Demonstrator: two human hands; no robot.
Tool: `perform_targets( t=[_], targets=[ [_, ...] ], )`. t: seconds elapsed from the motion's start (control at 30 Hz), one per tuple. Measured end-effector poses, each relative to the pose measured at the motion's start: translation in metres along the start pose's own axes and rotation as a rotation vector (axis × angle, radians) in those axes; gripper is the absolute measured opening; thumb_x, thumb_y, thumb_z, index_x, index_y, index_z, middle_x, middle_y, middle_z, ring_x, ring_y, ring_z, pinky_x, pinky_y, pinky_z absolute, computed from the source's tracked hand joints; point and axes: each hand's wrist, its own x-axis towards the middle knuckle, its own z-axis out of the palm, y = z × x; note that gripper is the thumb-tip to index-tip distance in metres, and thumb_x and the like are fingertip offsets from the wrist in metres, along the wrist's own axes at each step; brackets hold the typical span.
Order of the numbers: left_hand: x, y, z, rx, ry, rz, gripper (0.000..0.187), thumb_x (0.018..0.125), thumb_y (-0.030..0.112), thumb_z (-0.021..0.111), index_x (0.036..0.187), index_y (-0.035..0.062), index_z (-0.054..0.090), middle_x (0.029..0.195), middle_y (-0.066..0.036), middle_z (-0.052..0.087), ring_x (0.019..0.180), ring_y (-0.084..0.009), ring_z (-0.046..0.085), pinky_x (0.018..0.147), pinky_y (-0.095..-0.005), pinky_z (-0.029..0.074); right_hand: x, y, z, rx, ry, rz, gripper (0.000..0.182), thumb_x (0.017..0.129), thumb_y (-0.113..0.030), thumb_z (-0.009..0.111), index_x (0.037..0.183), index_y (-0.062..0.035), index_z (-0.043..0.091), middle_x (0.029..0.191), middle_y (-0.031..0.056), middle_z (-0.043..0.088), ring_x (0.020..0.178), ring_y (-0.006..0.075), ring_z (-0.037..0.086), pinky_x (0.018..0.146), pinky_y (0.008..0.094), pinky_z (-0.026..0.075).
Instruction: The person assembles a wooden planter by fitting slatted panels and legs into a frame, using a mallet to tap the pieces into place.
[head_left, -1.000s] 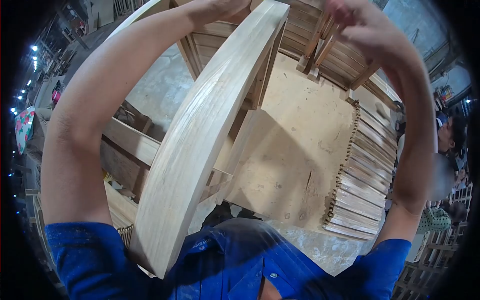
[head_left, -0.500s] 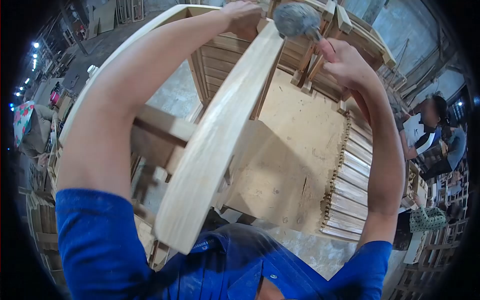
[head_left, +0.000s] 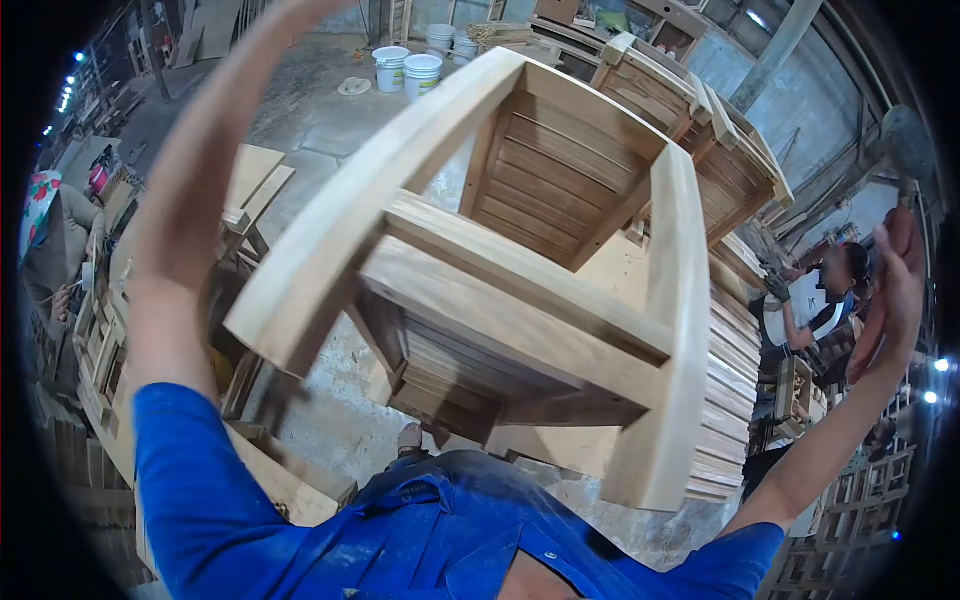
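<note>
The fingers of the right hand are curled around the handle of a mallet, raised at the far right with the grey head above the hand. The left arm reaches up and away at the left, but its hand is out of view, so its grip cannot be told. Between the arms, a wooden chair lies tipped over, its legs toward the person, with a stack of slats just right of it.
</note>
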Motion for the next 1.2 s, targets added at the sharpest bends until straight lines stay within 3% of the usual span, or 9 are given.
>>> perform_targets(
  t=[0.13, 0.2, 0.33, 0.4, 0.53, 0.7, 0.87, 0.93, 1.2],
  targets=[
    [0.006, -0.156, 0.15, 0.014, 0.171, 0.055, 0.106, 0.068, 0.043, 0.084, 0.147, -0.0035, 0.032, 0.141, -0.021, 0.047, 0.133, -0.0293, 0.044, 0.113, -0.0372, 0.031, 0.019, -0.075, 0.022, -0.066, 0.224, -0.274, 0.068, 0.088, -0.03, 0.068, 0.143, -0.0007, 0.041, 0.108, 0.0067, 0.062, 0.069, 0.0095, 0.056, 0.06, 0.0251, 0.045],
    [-0.007, -0.102, 0.183, -0.333, 0.053, 0.092, 0.13, 0.057, 0.06, 0.083, 0.148, -0.0096, 0.024, 0.151, -0.029, 0.031, 0.142, -0.0384, 0.03, 0.117, -0.0401, 0.026, 0.031, -0.123, 0.032, -0.154, 0.168, -0.378, 0.065, 0.088, -0.03, 0.068, 0.141, -0.0008, 0.043, 0.103, 0.0061, 0.061, 0.074, 0.0103, 0.057, 0.064, 0.0261, 0.046],
    [0.039, -0.07, 0.27, -0.359, 0.372, 0.158, 0.071, 0.077, 0.046, 0.068, 0.123, -0.0012, 0.041, 0.124, -0.028, 0.05, 0.116, -0.042, 0.049, 0.096, -0.0479, 0.04, 0.008, -0.249, 0.081, -0.328, -0.211, -0.223, 0.06, 0.087, -0.031, 0.067, 0.135, -0.0008, 0.048, 0.096, 0.0062, 0.06, 0.077, 0.0111, 0.059, 0.068, 0.0263, 0.047],
    [0.056, -0.07, 0.294, -0.36, 0.475, 0.11, 0.044, 0.087, 0.038, 0.06, 0.11, 0.003, 0.05, 0.111, -0.028, 0.06, 0.103, -0.0439, 0.059, 0.086, -0.0517, 0.047, -0.008, -0.284, 0.113, -0.317, -0.032, -0.31, 0.041, 0.086, -0.028, 0.069, 0.116, -0.0017, 0.057, 0.065, -0.0006, 0.05, 0.045, 0.0089, 0.047, 0.039, 0.0252, 0.039],
    [0.071, -0.079, 0.315, -0.475, 0.518, -0.018, 0.029, 0.093, 0.031, 0.053, 0.106, 0.0055, 0.054, 0.104, -0.025, 0.066, 0.098, -0.0431, 0.064, 0.079, -0.0535, 0.051, 0.054, -0.291, 0.122, -0.326, 0.352, -0.595, 0.048, 0.085, -0.038, 0.071, 0.119, -0.0075, 0.059, 0.07, -0.0035, 0.054, 0.051, 0.0047, 0.047, 0.044, 0.0205, 0.037],
    [0.058, -0.069, 0.306, -0.455, 0.584, -0.003, 0.025, 0.093, 0.029, 0.05, 0.104, 0.0058, 0.052, 0.101, -0.025, 0.066, 0.095, -0.0454, 0.063, 0.078, -0.0553, 0.051, 0.103, -0.302, 0.162, 0.075, 0.176, -0.412, 0.033, 0.084, -0.036, 0.069, 0.101, -0.0086, 0.062, 0.068, -0.0026, 0.05, 0.054, 0.0077, 0.046, 0.05, 0.0243, 0.038],
    [0.045, -0.067, 0.297, -0.525, 0.583, 0.021, 0.028, 0.087, 0.027, 0.058, 0.102, 0.0048, 0.05, 0.096, -0.026, 0.065, 0.091, -0.0463, 0.063, 0.077, -0.0556, 0.05, -0.022, -0.211, 0.326, -0.4, -0.773, -0.171, 0.039, 0.074, -0.008, 0.055, 0.112, 0.0013, 0.057, 0.099, 0.0129, 0.064, 0.097, 0.0263, 0.059, 0.087, 0.0358, 0.047],
    [0.047, -0.068, 0.301, -0.511, 0.628, 0.058, 0.028, 0.086, 0.026, 0.058, 0.102, 0.0041, 0.05, 0.095, -0.026, 0.066, 0.091, -0.0465, 0.063, 0.077, -0.0555, 0.05, 0.008, -0.197, 0.316, -0.34, -0.784, -0.164, 0.043, 0.07, -0.004, 0.059, 0.113, -0.0002, 0.057, 0.087, 0.0031, 0.056, 0.084, 0.0156, 0.055, 0.077, 0.0307, 0.047],
    [0.056, -0.071, 0.308, -0.52, 0.657, 0.055, 0.012, 0.093, 0.012, 0.046, 0.099, 0.0052, 0.054, 0.096, -0.024, 0.066, 0.092, -0.0421, 0.065, 0.075, -0.0507, 0.053, 0.014, -0.231, 0.304, -0.072, -0.375, -0.375, 0.036, 0.073, -0.005, 0.055, 0.108, 0.0005, 0.057, 0.089, 0.0103, 0.06, 0.083, 0.0229, 0.059, 0.077, 0.0351, 0.047]
  ],
)
